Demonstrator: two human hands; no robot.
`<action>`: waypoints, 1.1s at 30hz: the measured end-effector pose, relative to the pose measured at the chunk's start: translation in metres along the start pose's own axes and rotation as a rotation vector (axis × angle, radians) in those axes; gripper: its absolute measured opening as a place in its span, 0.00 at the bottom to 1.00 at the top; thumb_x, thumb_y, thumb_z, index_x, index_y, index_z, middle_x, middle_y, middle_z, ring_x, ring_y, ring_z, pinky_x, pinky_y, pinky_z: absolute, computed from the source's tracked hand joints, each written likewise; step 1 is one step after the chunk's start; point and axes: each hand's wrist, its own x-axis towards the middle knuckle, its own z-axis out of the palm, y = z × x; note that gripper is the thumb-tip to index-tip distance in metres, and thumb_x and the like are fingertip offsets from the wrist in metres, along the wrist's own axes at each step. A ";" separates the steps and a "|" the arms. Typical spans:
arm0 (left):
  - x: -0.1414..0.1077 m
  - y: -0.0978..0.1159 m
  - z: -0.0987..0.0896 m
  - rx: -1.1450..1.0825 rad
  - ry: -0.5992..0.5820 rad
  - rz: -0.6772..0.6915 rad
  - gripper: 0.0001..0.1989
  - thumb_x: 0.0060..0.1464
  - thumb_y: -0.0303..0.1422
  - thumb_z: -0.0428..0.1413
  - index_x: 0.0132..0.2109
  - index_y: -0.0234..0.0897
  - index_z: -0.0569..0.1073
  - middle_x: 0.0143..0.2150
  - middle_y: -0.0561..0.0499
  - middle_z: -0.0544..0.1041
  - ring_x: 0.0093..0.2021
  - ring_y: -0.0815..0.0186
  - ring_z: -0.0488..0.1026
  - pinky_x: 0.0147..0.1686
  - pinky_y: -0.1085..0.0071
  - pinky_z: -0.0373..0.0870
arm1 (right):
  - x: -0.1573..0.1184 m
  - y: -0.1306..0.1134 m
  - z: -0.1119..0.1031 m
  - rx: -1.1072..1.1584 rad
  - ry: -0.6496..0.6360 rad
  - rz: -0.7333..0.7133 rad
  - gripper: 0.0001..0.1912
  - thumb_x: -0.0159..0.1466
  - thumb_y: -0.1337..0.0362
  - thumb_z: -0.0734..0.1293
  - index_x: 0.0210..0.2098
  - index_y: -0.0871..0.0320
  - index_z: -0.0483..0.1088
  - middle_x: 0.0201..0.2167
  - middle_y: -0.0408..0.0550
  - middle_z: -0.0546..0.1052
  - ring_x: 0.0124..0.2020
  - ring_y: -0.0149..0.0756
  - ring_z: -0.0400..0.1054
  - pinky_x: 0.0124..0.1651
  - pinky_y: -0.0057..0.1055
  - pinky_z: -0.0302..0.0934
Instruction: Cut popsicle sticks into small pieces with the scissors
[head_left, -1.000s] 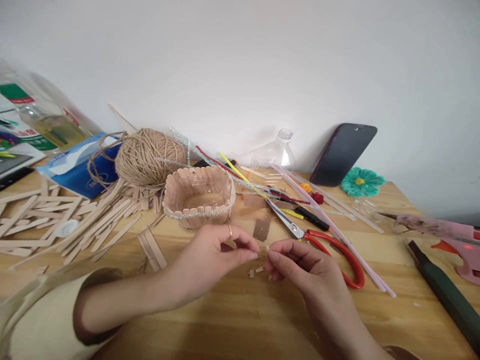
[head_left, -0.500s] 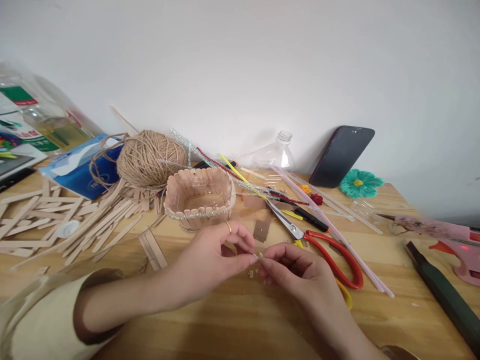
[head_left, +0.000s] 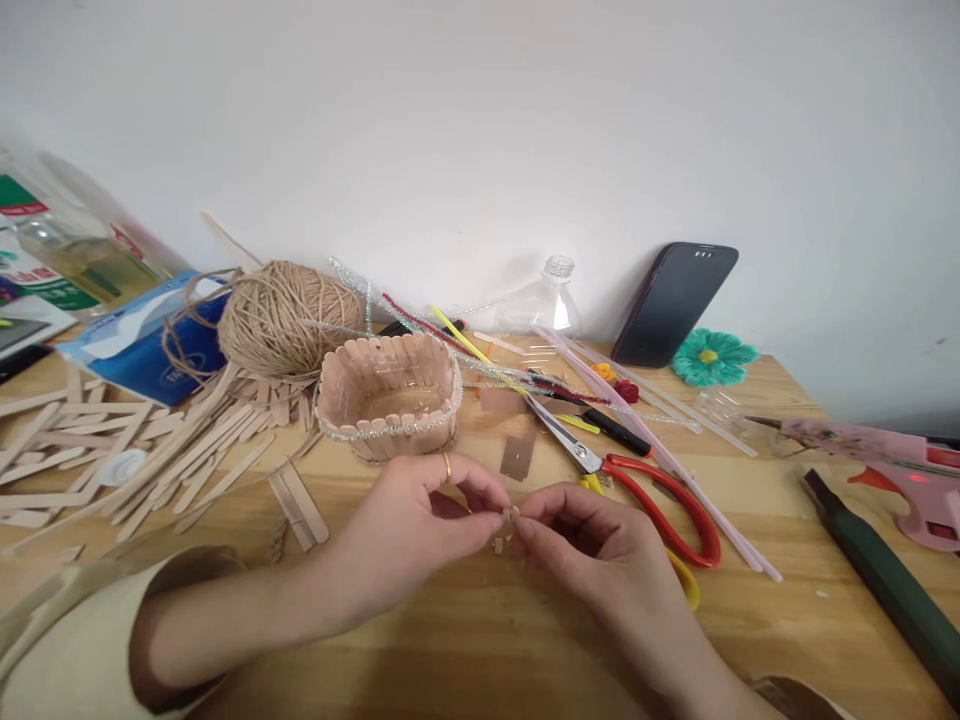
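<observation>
The left hand (head_left: 420, 515) and right hand (head_left: 600, 540) come together over the front middle of the tabletop (head_left: 465, 650), a piece (head_left: 512, 514) between their fingertips. The basket (head_left: 397, 444) stands behind the left hand. Left of it and slightly back sits the twine ball (head_left: 289, 318), with the sticks (head_left: 236, 471) in front and leftward, the cap (head_left: 124, 467) among them. The packet (head_left: 176, 352) lies left of the ball, the bottle (head_left: 105, 268) farther left. Behind the right hand lie the scissors (head_left: 581, 453), the straws (head_left: 739, 532) to their right. At the back, before the wall (head_left: 480, 130), stands the bottle top (head_left: 551, 300), then rightward the phone (head_left: 675, 305) and flower (head_left: 709, 357). The glue gun (head_left: 862, 445) is far right.
</observation>
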 end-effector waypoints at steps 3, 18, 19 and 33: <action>0.000 0.000 0.000 -0.019 -0.001 -0.001 0.04 0.46 0.27 0.56 0.31 0.37 0.75 0.29 0.55 0.78 0.31 0.69 0.74 0.33 0.74 0.71 | 0.000 0.001 0.000 0.002 -0.012 -0.012 0.08 0.53 0.60 0.67 0.24 0.59 0.70 0.19 0.41 0.69 0.21 0.27 0.59 0.23 0.23 0.54; 0.001 0.005 -0.003 -0.036 -0.025 -0.015 0.03 0.45 0.26 0.56 0.29 0.35 0.75 0.28 0.55 0.78 0.32 0.68 0.74 0.34 0.74 0.70 | 0.002 0.003 -0.001 0.080 -0.066 0.073 0.09 0.52 0.60 0.69 0.22 0.59 0.70 0.18 0.39 0.68 0.20 0.26 0.58 0.23 0.22 0.52; 0.002 0.006 -0.004 -0.026 -0.026 -0.027 0.03 0.45 0.26 0.57 0.29 0.35 0.76 0.28 0.55 0.79 0.32 0.68 0.74 0.34 0.74 0.69 | 0.002 0.004 -0.002 0.084 -0.064 0.071 0.09 0.51 0.60 0.69 0.22 0.59 0.70 0.17 0.39 0.68 0.20 0.26 0.58 0.23 0.22 0.52; 0.003 0.008 -0.005 0.004 -0.025 -0.085 0.04 0.43 0.29 0.58 0.30 0.35 0.78 0.28 0.53 0.80 0.30 0.68 0.73 0.30 0.76 0.68 | 0.005 0.007 -0.001 0.159 -0.074 0.063 0.08 0.48 0.62 0.73 0.21 0.59 0.72 0.17 0.39 0.72 0.19 0.25 0.61 0.23 0.20 0.55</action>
